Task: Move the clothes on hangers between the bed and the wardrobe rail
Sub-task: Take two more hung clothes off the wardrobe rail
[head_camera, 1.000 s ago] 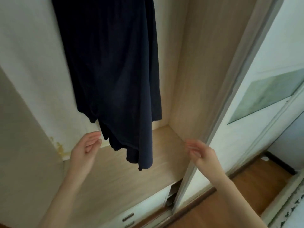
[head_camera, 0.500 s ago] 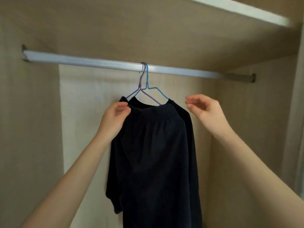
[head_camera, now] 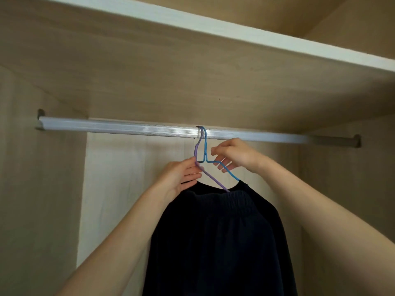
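Two dark navy garments (head_camera: 218,242) hang close together from the silver wardrobe rail (head_camera: 128,128), one on a purple wire hanger (head_camera: 210,177) in front, one on a blue wire hanger (head_camera: 205,144) behind. Both hooks sit on the rail at its middle. My left hand (head_camera: 181,174) grips the purple hanger at its neck and left shoulder. My right hand (head_camera: 233,155) is just right of the blue hanger's neck, thumb and fingers pinched at its right arm. The garments' lower parts run out of frame.
A wooden shelf (head_camera: 213,28) with a white front edge lies close above the rail. Wardrobe side panels (head_camera: 32,210) stand left and right; a pale back panel (head_camera: 119,189) is behind. The rail is bare on both sides of the hangers.
The view tilted up from the wardrobe floor to the rail. Both hands rose from the garments' hem to their shoulders and now onto the hanger necks.
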